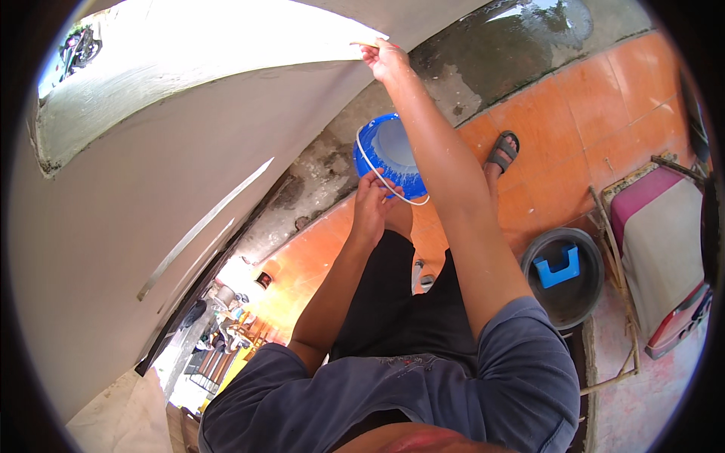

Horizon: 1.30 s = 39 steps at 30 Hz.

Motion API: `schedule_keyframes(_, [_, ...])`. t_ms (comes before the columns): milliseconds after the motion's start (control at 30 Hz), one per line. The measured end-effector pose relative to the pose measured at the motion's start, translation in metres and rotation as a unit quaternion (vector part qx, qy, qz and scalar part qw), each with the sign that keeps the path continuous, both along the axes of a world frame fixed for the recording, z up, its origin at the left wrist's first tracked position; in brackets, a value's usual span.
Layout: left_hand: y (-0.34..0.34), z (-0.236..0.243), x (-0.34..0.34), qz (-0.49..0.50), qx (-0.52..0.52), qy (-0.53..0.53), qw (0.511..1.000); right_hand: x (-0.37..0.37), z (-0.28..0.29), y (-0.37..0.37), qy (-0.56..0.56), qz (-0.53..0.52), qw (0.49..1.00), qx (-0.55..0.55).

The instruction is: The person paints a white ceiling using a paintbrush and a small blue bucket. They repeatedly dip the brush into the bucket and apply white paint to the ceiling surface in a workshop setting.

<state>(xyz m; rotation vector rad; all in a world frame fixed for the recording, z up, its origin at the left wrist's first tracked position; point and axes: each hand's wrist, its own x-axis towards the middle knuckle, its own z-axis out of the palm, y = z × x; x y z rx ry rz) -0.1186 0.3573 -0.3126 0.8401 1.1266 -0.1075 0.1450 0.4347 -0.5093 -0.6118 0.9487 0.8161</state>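
Note:
A blue bucket [366, 151] with a thin white handle and a pale greyish liquid inside hangs tilted before me, its inner wall streaked white. My left hand [370, 205] grips it at the near rim, fingers curled by the handle. Stretched far forward, my right hand [387, 59] is closed around a thin, pale, stick-like handle [364, 44]. That handle's far end is lost against the glare of the white wall [226, 38]. My right forearm hides the bucket's right side.
To the left stands a large greyish wall face [189, 166]. Orange tiles [581, 113] cover the floor, with wet concrete [483, 68] beyond. At right are a dark basin [566, 302] holding a blue plastic piece [557, 268], and a pink-and-white container [661, 226] beside wooden sticks. My sandalled foot [501, 151] rests on the tiles.

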Motion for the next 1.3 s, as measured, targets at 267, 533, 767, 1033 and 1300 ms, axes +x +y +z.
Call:
schedule_keyframes(267, [0.001,0.000,0.003,-0.010,-0.003,0.005,1.000,-0.016,0.019,-0.049,-0.364,0.069,0.881,-0.293])
schedule_keyframes(533, [-0.001,-0.001,0.007,-0.017,0.001,0.009,1.000,-0.018,0.035,-0.033,-0.657,0.189,0.647,-0.338])
schedule_keyframes(767, [-0.002,-0.004,0.005,-0.005,-0.016,-0.009,1.000,-0.022,0.037,-0.061,-0.599,0.184,0.693,-0.357])
schedule_keyframes(1033, [-0.002,-0.005,0.007,-0.015,-0.008,0.006,1.000,-0.026,0.043,-0.017,-0.546,0.181,0.730,-0.368])
schedule_keyframes(1300, [-0.001,-0.005,0.008,-0.017,0.006,-0.001,1.000,-0.018,0.031,-0.015,-0.631,0.192,0.650,-0.378])
